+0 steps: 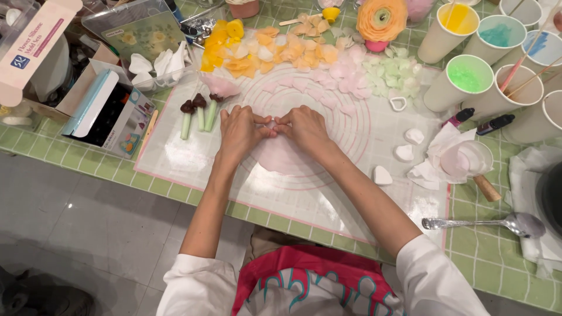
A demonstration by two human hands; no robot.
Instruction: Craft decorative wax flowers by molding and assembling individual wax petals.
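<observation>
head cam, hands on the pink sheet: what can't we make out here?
- Whatever sits between the fingertips of the left hand and right hand: head view, hidden by the fingers themselves.
- Far part of the pink sheet: covered by both hands.
- Dark pot: cut off by the right edge.
- Small cutter: too small to tell its exact shape.

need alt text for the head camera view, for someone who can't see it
Seen from above, a person's left hand and right hand press together on a pale pink sheet on a ringed work mat. Rows of yellow, orange, pink and green petals lie beyond, with paper cups at right.
</observation>
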